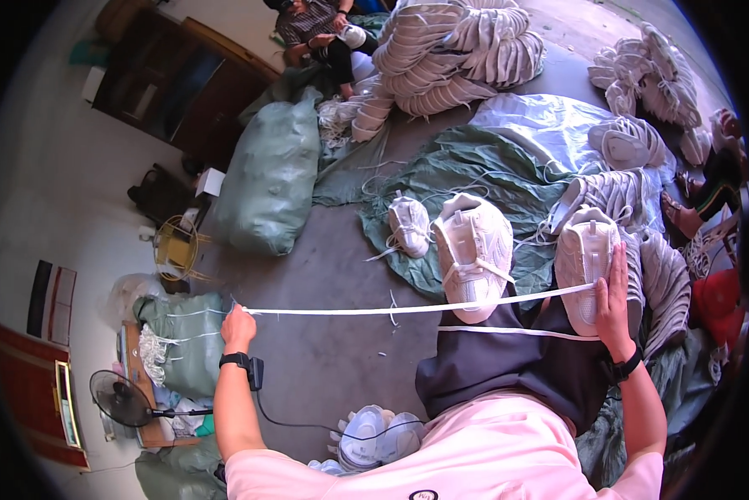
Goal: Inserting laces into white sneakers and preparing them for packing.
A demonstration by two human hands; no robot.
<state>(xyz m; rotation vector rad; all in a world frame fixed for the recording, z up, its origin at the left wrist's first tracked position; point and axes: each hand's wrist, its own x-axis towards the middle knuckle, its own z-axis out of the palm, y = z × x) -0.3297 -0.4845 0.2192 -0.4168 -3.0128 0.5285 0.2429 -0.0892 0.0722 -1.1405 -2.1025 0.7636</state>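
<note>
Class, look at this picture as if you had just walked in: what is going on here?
A person seated on the floor stretches a long white shoelace taut between both hands. The left hand pinches one end out to the side; the right hand rests on a white sneaker, where the lace's other end meets it. A second white sneaker stands beside it on the person's lap. Piles of white shoe parts and green sacks lie around, and another person sits farther back.

A small shoe-making workshop: heaps of white shoe uppers cover the concrete floor, stuffed green sacks stand about, and another seated person works nearby
</note>
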